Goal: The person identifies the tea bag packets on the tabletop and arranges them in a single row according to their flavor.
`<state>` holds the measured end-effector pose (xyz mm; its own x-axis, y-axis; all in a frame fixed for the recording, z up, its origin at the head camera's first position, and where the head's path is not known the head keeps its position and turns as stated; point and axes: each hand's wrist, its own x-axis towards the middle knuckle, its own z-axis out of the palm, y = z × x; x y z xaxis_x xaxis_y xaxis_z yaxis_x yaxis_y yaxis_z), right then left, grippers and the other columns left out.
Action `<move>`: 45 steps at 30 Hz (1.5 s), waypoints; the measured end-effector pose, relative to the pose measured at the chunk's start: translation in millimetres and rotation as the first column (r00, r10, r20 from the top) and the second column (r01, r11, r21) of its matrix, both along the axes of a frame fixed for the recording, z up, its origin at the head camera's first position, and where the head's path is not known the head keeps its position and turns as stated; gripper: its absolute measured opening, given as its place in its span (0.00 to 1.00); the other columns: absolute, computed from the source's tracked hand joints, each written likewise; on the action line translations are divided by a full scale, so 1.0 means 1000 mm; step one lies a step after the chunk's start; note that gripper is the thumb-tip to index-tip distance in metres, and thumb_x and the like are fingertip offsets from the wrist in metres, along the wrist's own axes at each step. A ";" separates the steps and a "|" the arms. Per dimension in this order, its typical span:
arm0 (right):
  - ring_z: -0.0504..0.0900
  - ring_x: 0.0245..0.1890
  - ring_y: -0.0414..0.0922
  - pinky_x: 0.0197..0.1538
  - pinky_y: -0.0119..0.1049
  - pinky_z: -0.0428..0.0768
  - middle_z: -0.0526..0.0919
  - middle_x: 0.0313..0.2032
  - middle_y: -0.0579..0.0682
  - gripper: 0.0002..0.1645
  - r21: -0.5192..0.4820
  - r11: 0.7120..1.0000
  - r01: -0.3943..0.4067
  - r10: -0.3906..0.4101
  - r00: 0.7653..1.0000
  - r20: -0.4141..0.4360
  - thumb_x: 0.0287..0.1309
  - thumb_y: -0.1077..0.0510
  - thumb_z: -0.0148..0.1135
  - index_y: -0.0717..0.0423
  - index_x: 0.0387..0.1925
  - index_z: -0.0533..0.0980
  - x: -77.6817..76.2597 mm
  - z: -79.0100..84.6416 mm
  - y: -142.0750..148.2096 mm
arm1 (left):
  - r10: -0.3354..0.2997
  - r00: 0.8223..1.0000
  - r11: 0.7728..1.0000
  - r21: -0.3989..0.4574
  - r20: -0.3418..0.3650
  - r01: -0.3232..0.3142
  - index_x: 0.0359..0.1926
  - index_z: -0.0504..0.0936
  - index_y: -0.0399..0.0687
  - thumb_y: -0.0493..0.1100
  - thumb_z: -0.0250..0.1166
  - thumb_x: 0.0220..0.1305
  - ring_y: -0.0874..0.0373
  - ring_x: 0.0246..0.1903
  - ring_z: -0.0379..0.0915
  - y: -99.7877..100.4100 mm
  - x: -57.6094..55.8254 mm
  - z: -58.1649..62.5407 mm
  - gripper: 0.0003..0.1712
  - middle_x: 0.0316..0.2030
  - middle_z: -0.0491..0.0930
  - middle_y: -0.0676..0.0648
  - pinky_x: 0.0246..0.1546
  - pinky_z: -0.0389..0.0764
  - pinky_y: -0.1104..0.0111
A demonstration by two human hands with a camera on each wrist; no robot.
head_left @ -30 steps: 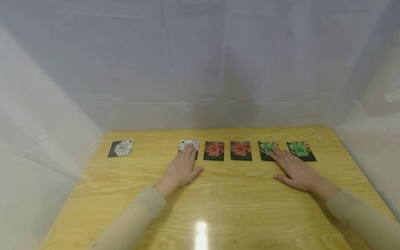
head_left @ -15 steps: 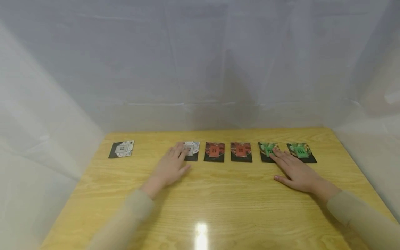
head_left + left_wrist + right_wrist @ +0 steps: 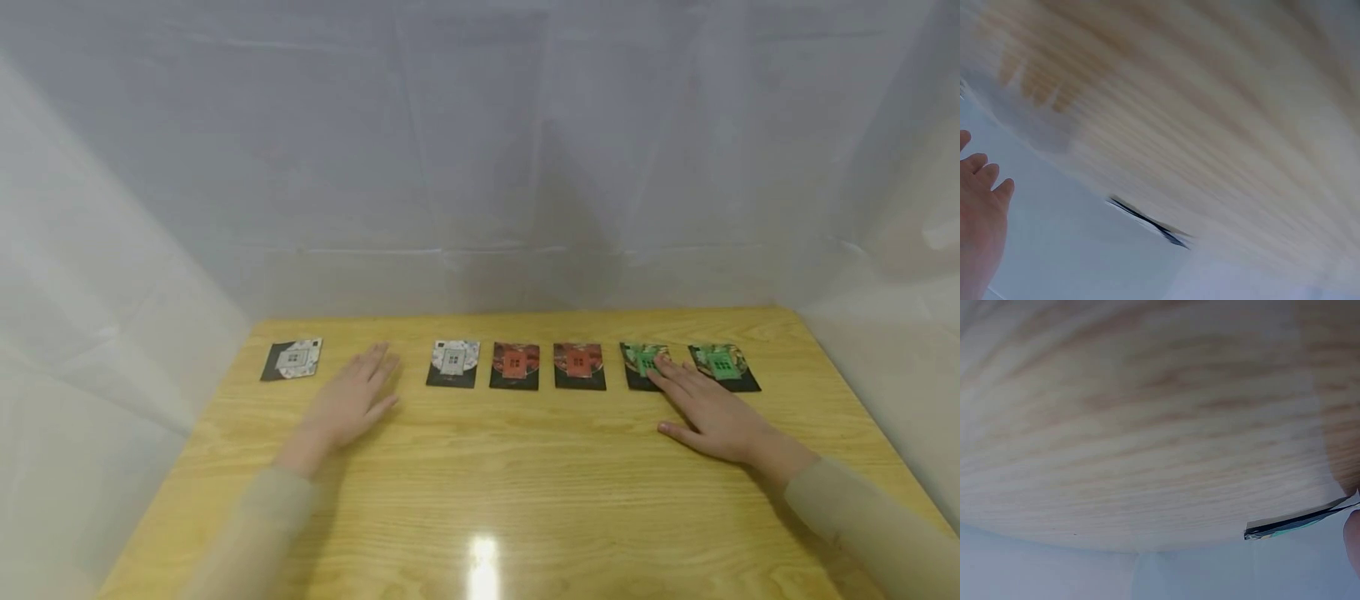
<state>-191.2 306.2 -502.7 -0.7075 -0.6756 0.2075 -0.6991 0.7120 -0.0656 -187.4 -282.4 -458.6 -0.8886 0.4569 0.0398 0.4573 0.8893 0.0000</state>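
Observation:
My left hand (image 3: 347,404) is held over the table with straight fingers, between a black-and-white flat packet (image 3: 293,359) at the far left and a second black-and-white packet (image 3: 453,364). It holds nothing. In the left wrist view the hand (image 3: 982,219) appears above the table, with a thin packet (image 3: 1150,222) beyond it. My right hand (image 3: 716,415) lies with fingers extended, fingertips touching a green-and-black packet (image 3: 637,353) and partly covering it. Another green packet (image 3: 723,364) sits just beyond that hand. In the right wrist view one packet's edge (image 3: 1291,525) shows.
Two red-and-black packets (image 3: 514,364) lie in the middle of the row, along the back of the wooden table (image 3: 510,467). A pale sheet (image 3: 480,150) hangs behind the table and on both sides.
My left hand has come off the second black-and-white packet and moved left toward the far-left one, leaving that second packet fully visible. My right hand stays in place.

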 end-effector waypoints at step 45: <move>0.60 0.81 0.63 0.84 0.23 0.27 0.58 0.81 0.68 0.47 -0.006 1.000 0.011 -0.010 0.999 0.038 0.75 0.42 0.62 0.61 0.82 0.58 0.001 0.001 -0.003 | 0.238 0.969 0.971 0.021 0.061 -0.239 0.79 0.57 0.26 0.60 0.47 0.84 0.22 0.77 0.50 -0.150 -0.009 -0.010 0.44 0.78 0.52 0.20 0.78 0.56 0.34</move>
